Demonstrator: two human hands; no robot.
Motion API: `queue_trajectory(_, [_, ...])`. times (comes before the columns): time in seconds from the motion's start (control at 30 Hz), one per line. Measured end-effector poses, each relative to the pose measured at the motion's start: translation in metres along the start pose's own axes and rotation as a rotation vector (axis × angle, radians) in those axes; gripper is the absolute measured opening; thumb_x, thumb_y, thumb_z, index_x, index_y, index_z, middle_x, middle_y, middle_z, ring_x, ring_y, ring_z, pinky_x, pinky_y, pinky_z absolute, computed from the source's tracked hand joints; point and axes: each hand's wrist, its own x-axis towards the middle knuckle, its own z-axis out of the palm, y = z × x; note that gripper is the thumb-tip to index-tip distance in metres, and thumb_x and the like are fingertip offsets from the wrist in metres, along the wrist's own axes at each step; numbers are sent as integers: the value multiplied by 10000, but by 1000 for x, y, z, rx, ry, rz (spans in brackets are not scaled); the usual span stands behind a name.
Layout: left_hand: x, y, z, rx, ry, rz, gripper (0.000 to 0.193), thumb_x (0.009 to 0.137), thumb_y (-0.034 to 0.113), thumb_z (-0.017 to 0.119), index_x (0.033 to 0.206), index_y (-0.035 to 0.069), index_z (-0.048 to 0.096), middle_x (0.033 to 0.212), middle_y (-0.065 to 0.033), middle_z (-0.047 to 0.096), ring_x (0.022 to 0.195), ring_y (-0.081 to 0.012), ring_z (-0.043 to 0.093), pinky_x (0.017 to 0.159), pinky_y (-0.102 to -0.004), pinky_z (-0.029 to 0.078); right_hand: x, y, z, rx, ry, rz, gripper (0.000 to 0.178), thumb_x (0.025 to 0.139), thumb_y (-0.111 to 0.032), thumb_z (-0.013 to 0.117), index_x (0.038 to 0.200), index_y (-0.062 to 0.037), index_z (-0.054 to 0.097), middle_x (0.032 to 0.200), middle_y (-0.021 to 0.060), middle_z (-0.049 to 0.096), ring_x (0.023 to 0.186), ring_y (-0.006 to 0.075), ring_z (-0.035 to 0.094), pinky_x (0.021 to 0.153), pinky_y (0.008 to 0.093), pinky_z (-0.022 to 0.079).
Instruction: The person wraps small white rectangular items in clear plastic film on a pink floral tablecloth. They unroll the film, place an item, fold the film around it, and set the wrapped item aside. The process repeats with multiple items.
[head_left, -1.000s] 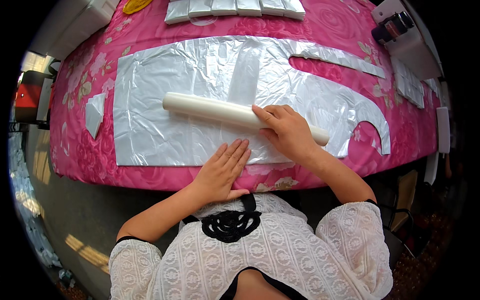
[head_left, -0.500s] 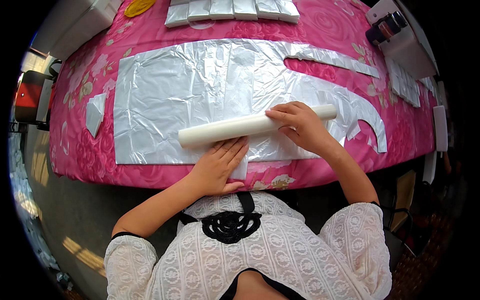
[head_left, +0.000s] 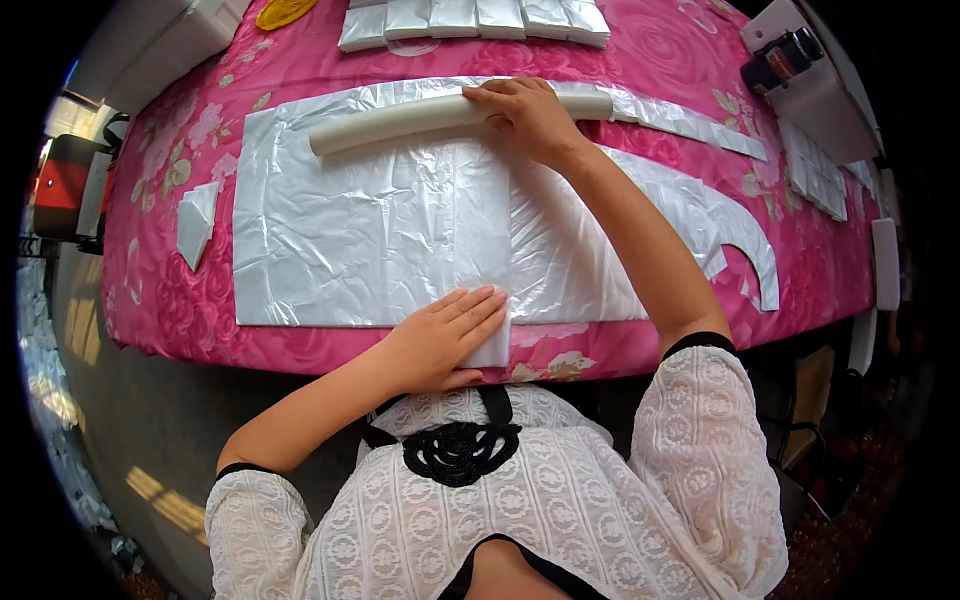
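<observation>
Right hand (head_left: 525,115) stretched far, palm pressing white tube (head_left: 400,120); left hand (head_left: 445,340) flat on plastic sheet (head_left: 380,230) near edge; neither grip clenched.

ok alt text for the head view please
A person's right hand presses a long white tube at the far edge of a clear plastic sheet spread on a pink floral tablecloth, while the left hand pins the sheet's near edge.

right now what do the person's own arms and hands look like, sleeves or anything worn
Both hands are bare: no gloves, rings or watch show on the left hand or the right hand. The forearms are uncovered too. The arms come out of short sleeves of a white lace top with a floral pattern, each sleeve edged with a narrow black band. A black rosette sits on the chest.
</observation>
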Motion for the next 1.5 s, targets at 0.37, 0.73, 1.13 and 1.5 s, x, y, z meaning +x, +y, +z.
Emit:
queue_trajectory(0.37, [-11, -18, 2, 93, 77, 247, 481, 710, 52, 580, 1179, -5, 490, 1271, -134, 478, 1199, -263, 450, 1012, -383, 365, -71, -66, -26, 326, -258, -45, 579, 661, 98, 475, 1220, -52, 493, 1250, 100, 499, 1214, 294, 405, 999, 381, 369])
queue_trajectory(0.73, [-1, -21, -8, 82, 375, 97, 429, 696, 115, 607, 1108, 11, 556, 1198, -136, 534, 1132, -265, 510, 955, -393, 406, -130, -110, -19, 218, -162, -83, 443, 680, -47, 612, 1118, -34, 549, 1203, 102, 520, 1118, 269, 484, 932, 358, 417])
queue_trajectory(1.13, [31, -35, -17, -552, 625, -542, 336, 826, 76, 524, 1150, -12, 533, 888, -150, 649, 767, -311, 622, 710, -343, 488, -91, -92, -30, 669, -230, 681, 180, 820, -132, 532, 804, 11, 642, 657, 114, 624, 583, 197, 604, 583, 307, 460])
queue_trajectory(1.5, [39, -28, 10, 160, 302, -373, 684, 825, 277, 543, 1350, -52, 251, 1430, -208, 217, 1330, -328, 218, 1076, -444, 177, -66, -73, -31, 876, -484, 1007, 248, 830, -204, 571, 758, 28, 623, 684, 84, 627, 546, 146, 631, 489, 232, 468])
